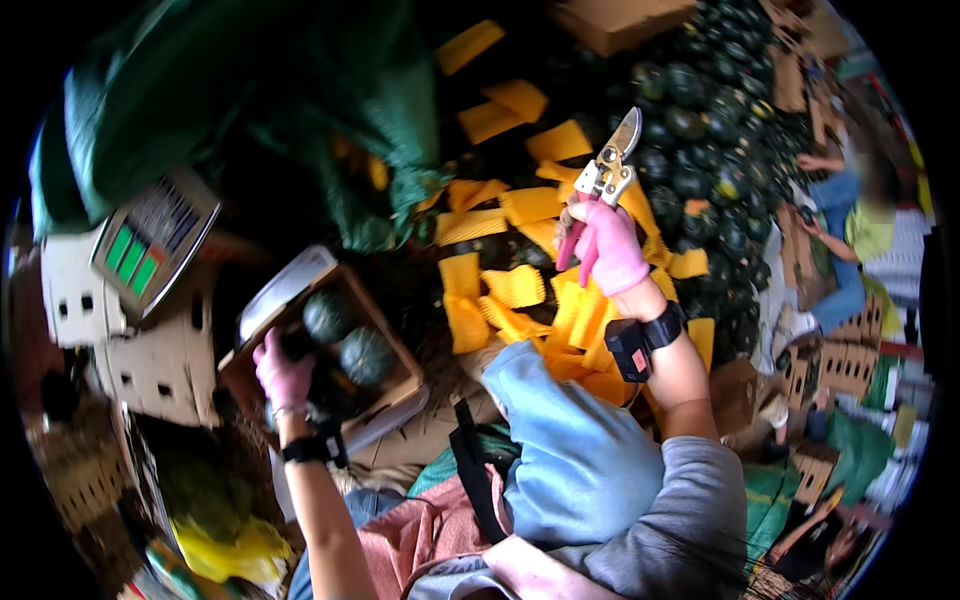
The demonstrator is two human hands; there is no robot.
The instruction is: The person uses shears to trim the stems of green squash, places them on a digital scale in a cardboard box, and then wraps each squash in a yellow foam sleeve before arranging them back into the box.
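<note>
Pink-handled pruners, tip forward-right

From where I stand, the shears have a smooth metal blade with a bright sheen and smooth red handles, against the matt, soft-looking pink gloves. The squashes have hard rinds with a dull gloss, in a box of flat, papery brown cardboard. Around them I see matt, ribbed yellow sheets, crinkled green plastic-looking sheeting, a smooth, slightly glossy display panel and soft, matt light-blue cloth.
</note>
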